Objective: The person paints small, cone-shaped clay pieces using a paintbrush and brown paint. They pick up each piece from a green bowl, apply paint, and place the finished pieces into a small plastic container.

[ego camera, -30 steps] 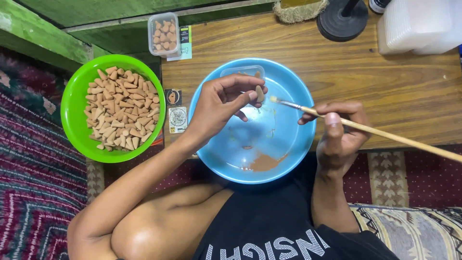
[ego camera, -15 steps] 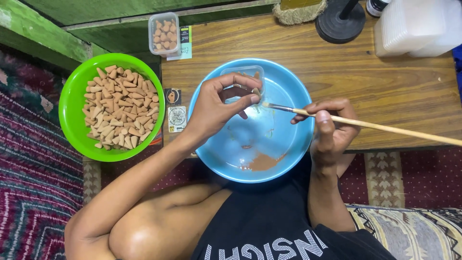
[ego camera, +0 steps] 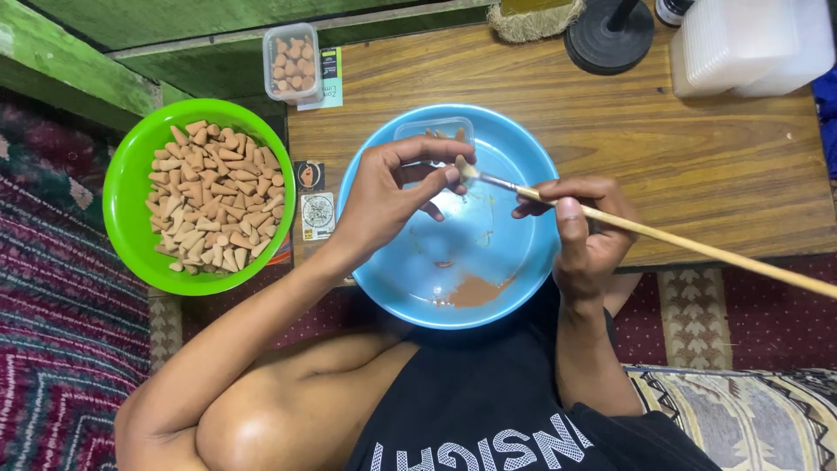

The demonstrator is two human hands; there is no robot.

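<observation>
My left hand (ego camera: 392, 196) hovers over a blue bowl (ego camera: 523, 253) and pinches a small tan cone (ego camera: 459, 162) between thumb and fingertips. My right hand (ego camera: 580, 231) grips a long wooden-handled paintbrush (ego camera: 663, 235), whose bristle tip touches the cone. Brown powder (ego camera: 475, 290) lies at the bowl's near edge. A small clear container (ego camera: 433, 133) with a few cones sits inside the bowl's far side, partly hidden by my fingers.
A green bowl (ego camera: 131, 183) full of tan cones stands at the left. Another clear tub of cones (ego camera: 292, 63) sits on the wooden table (ego camera: 697, 148) near two small printed cards (ego camera: 316, 214). White plastic containers (ego camera: 750, 44) and a black round base (ego camera: 609, 37) are at the back right.
My left hand has shifted slightly nearer with the cone, and the brush tip has moved in against it.
</observation>
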